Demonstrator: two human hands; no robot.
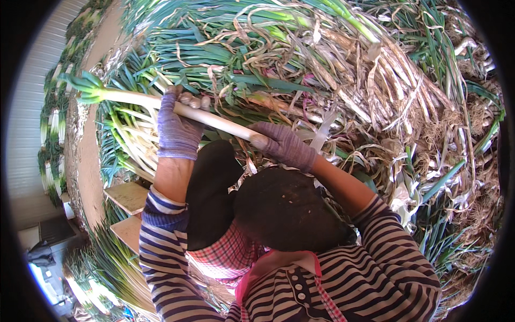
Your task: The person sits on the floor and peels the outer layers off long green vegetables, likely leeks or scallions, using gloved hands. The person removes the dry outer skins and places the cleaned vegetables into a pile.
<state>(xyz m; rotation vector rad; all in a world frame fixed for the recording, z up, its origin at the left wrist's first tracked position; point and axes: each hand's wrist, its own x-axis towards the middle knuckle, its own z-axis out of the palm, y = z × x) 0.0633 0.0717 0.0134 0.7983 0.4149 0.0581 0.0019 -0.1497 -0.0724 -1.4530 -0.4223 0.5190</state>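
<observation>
A long white-stemmed green onion [221,122] slants across the view in front of my knees, its trimmed green top at the upper left. My left hand [180,116], in a purple-grey knit glove, grips the stem near the green end. At the lower right end of the stem, my right hand [281,143] is closed around it in a matching glove. The root end is hidden in or behind the right hand. Just left of my left hand lies a pile of peeled white-stemmed green onions [134,133].
A large heap of unpeeled green onions [386,76] with dry leaves and roots spreads ahead and right. Stripped leaf litter [394,197] lies by my right arm. Wooden boards [126,197] are at the left. Bundled green onions [52,129] line a corrugated wall [30,116].
</observation>
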